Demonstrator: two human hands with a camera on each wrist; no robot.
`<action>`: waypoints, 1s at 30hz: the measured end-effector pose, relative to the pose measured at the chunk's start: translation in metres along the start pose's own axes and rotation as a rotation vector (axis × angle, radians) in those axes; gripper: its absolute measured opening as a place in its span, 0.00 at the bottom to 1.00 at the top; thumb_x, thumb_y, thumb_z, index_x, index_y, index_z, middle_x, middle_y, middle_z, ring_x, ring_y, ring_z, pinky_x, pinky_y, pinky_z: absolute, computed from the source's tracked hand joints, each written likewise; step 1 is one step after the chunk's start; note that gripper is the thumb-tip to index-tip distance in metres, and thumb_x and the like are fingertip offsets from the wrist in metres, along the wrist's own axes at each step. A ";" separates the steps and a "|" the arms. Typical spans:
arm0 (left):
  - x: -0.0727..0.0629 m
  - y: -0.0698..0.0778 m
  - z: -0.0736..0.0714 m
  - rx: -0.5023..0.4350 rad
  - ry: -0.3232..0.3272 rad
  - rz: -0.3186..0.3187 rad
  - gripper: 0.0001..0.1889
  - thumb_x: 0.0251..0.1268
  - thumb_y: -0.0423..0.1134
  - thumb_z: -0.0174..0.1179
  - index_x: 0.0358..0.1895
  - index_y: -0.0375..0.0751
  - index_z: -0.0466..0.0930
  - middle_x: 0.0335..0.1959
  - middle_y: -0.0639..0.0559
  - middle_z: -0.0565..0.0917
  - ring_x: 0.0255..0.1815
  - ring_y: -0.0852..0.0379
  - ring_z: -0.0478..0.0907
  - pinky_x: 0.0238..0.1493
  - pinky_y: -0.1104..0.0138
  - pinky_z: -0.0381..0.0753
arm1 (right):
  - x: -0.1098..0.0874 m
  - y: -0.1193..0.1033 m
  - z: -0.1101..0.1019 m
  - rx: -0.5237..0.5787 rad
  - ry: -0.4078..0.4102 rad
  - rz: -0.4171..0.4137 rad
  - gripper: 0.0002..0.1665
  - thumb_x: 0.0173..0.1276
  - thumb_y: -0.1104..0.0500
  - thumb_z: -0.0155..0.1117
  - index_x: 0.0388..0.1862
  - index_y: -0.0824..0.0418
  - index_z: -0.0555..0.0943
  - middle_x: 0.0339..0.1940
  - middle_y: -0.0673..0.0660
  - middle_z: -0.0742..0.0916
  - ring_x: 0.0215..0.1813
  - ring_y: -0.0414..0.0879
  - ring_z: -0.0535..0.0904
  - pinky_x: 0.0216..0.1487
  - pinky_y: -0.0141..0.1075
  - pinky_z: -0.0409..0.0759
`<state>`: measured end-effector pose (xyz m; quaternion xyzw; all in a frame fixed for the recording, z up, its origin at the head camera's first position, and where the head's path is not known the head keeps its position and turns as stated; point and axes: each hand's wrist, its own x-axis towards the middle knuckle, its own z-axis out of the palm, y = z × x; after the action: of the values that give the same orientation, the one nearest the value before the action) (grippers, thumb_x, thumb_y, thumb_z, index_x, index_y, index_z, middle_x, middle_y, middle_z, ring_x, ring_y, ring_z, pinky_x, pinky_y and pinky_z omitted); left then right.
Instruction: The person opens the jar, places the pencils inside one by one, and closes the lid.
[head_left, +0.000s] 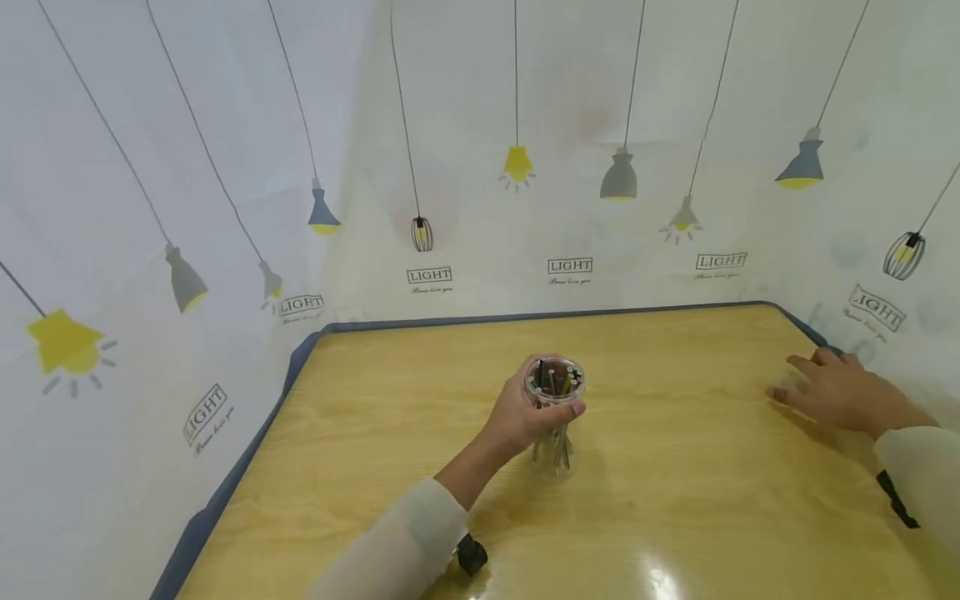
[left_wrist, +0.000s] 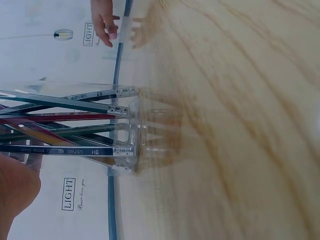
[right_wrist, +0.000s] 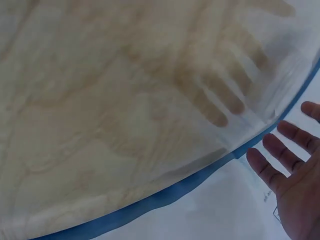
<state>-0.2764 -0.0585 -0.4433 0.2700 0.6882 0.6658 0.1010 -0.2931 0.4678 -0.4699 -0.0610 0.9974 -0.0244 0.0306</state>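
Note:
My left hand (head_left: 521, 412) grips a clear plastic cup (head_left: 555, 471) near its rim, the thumb lying across the near side. Inside the cup stand several pencils (left_wrist: 65, 117), leaning across one another in dark blue, green, red and yellow. HB and 2B are printed on two of them in the left wrist view, and their metal-banded ends sit at the cup's bottom, close over the tabletop. Far to the right, my right hand (head_left: 840, 387) is held above the table with its fingers spread and nothing in them; the right wrist view shows these straight fingers (right_wrist: 282, 152).
The glossy wood-patterned table (head_left: 675, 467) has a blue edge strip (head_left: 480, 319). Pale walls (head_left: 480, 100) printed with hanging lamps enclose its left, back and right sides. A black strap end (head_left: 471, 554) hangs below the left sleeve, another black strap (head_left: 896, 500) by the right sleeve.

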 end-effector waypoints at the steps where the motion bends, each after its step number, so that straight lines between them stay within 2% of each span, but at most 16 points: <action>1: -0.001 -0.001 0.000 -0.003 0.000 -0.002 0.34 0.68 0.43 0.77 0.75 0.50 0.73 0.67 0.48 0.82 0.62 0.59 0.84 0.59 0.65 0.90 | -0.002 0.001 0.004 -0.005 -0.014 0.007 0.61 0.86 0.25 0.46 0.80 0.83 0.64 0.73 0.93 0.67 0.70 0.92 0.64 0.65 0.84 0.69; 5: -0.004 -0.003 0.001 -0.016 0.005 0.005 0.34 0.68 0.42 0.77 0.75 0.49 0.73 0.66 0.47 0.82 0.61 0.58 0.84 0.59 0.65 0.89 | -0.007 0.001 0.012 -0.005 -0.041 0.046 0.66 0.85 0.22 0.41 0.78 0.88 0.62 0.76 0.97 0.60 0.74 0.93 0.60 0.66 0.82 0.71; 9: -0.004 -0.003 0.002 -0.025 0.008 0.006 0.34 0.69 0.41 0.77 0.75 0.49 0.73 0.66 0.48 0.81 0.61 0.58 0.83 0.58 0.66 0.89 | -0.009 0.000 0.017 -0.032 -0.022 0.040 0.65 0.87 0.24 0.39 0.75 0.90 0.62 0.74 0.96 0.63 0.70 0.92 0.67 0.62 0.78 0.76; 14: -0.002 -0.002 0.002 -0.017 0.004 0.003 0.34 0.69 0.40 0.76 0.75 0.50 0.72 0.66 0.48 0.81 0.62 0.59 0.83 0.59 0.66 0.89 | -0.006 0.003 0.024 -0.039 0.006 0.034 0.62 0.89 0.27 0.40 0.73 0.91 0.62 0.70 0.96 0.66 0.65 0.90 0.72 0.60 0.77 0.78; 19: 0.001 -0.002 0.003 0.003 0.007 0.009 0.34 0.69 0.41 0.77 0.75 0.50 0.73 0.66 0.48 0.82 0.61 0.59 0.84 0.59 0.65 0.89 | 0.001 0.001 0.013 0.013 0.052 -0.020 0.56 0.90 0.31 0.45 0.71 0.89 0.65 0.67 0.94 0.68 0.62 0.87 0.76 0.59 0.77 0.78; 24: 0.003 -0.001 0.003 0.007 0.009 0.028 0.34 0.68 0.42 0.77 0.75 0.49 0.73 0.66 0.47 0.82 0.61 0.59 0.83 0.59 0.66 0.89 | 0.010 -0.031 -0.022 0.071 0.085 -0.085 0.52 0.89 0.33 0.51 0.77 0.82 0.65 0.72 0.89 0.67 0.62 0.82 0.80 0.58 0.75 0.79; 28: 0.002 -0.002 0.003 0.002 0.007 0.028 0.35 0.68 0.42 0.77 0.75 0.48 0.73 0.65 0.46 0.82 0.61 0.60 0.83 0.58 0.67 0.88 | 0.017 -0.077 -0.051 0.098 0.139 -0.164 0.48 0.88 0.33 0.54 0.82 0.73 0.65 0.77 0.81 0.69 0.67 0.77 0.79 0.63 0.75 0.78; 30: 0.001 -0.003 0.004 -0.003 0.009 0.021 0.35 0.67 0.41 0.78 0.74 0.48 0.73 0.65 0.47 0.82 0.60 0.60 0.83 0.58 0.67 0.88 | 0.019 -0.104 -0.063 0.121 0.167 -0.220 0.45 0.88 0.35 0.56 0.82 0.69 0.67 0.76 0.76 0.72 0.65 0.74 0.81 0.63 0.73 0.79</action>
<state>-0.2763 -0.0546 -0.4461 0.2738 0.6850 0.6690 0.0912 -0.3033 0.3655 -0.4031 -0.1659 0.9804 -0.0925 -0.0517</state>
